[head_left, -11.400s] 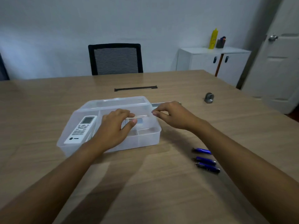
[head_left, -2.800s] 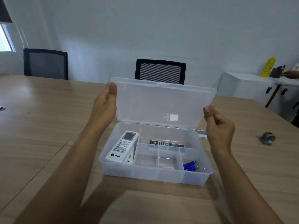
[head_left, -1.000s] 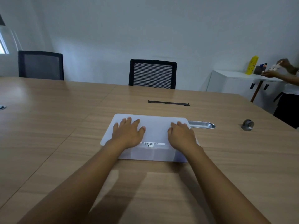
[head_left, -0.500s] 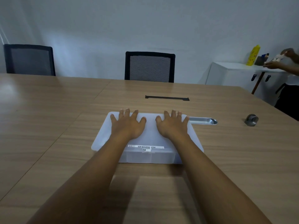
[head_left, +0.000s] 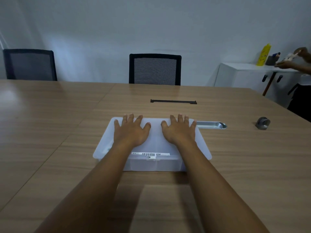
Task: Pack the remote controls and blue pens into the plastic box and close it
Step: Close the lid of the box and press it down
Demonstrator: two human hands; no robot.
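A: Entry, head view. Where is the plastic box?

B: On the wooden bench, centre, long side toward the person. Its lid lies flat on top and overhangs the front wall. A white barcode label sits along the lid's near edge.

A: Hands?

B: Left hand palm down on the left half of the lid, fingers spread wide and reaching to the far edge. Right hand the same on the right half. Both flat, nothing gripped. The thumbs point at each other with a gap of bare lid between them.

A: Contents?

B: Cannot tell. The plastic is frosted; only faint divider lines show through the front wall.

A: Anything else on the bench?

B: A metal tray just beside the far right corner of the box, whether touching I cannot say. A small grey round object well apart to the right. A black strip set into the surface beyond the box.

A: Background?

B: Two black mesh chairs at the far side, a white cabinet on the right with a yellow bottle on it, and another person's hands above it at the frame edge.
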